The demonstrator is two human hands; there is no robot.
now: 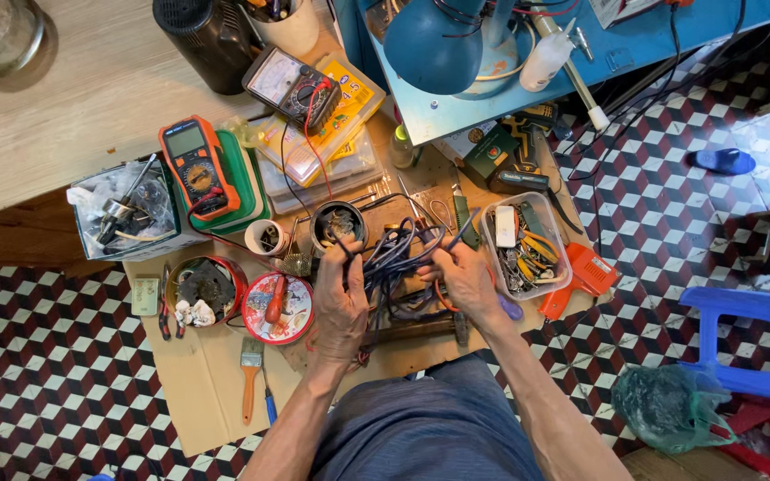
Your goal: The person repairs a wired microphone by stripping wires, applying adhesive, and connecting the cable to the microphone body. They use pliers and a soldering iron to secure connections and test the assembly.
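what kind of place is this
Probably a small electronics repair bench on a tiled floor. An orange multimeter, an analog meter and a clear box of hand tools crowd it, while the left hand and right hand sort a wire bundle.

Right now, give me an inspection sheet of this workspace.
Surface: cardboard sheet on a chequered tile floor, beside a wooden bench.
Job's things: bundle of dark cables, held between both hands.
Clutter: orange multimeter, analogue meter, clear tub of tools, round red tin, paintbrush, hammer.
Grip: left hand closed on the cables; right hand closed on them too.
Cables: tangled, looping between the hands; red meter lead loose.
Surroundings: blue lamp, blue plastic stool, green bag.
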